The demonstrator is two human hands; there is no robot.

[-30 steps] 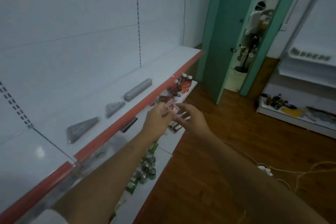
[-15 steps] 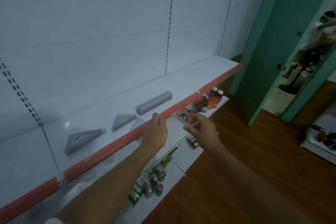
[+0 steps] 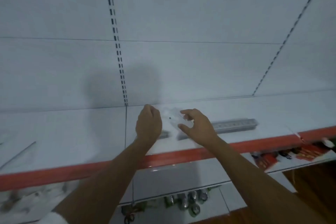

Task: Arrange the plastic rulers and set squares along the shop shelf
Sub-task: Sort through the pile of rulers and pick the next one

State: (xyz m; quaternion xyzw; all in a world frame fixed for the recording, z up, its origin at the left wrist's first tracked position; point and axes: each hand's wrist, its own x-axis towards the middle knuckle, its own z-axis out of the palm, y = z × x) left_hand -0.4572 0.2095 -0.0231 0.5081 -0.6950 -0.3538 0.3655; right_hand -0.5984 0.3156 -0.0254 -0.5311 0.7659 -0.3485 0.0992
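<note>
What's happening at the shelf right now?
A person is stocking the white shelf with clear plastic pieces. Both hands are over it: the right hand pinches a small transparent piece, too blurred to tell what kind, and the left hand is curled at its other edge. A long ruler pack already lies on the shelf just right of the hands. Cans sit on a lower shelf.

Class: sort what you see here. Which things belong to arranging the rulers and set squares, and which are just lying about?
Job: clear plastic piece held between left hand and right hand; boxed rulers; shop shelf.

Lying about: cans and red packets on lower shelves.
</note>
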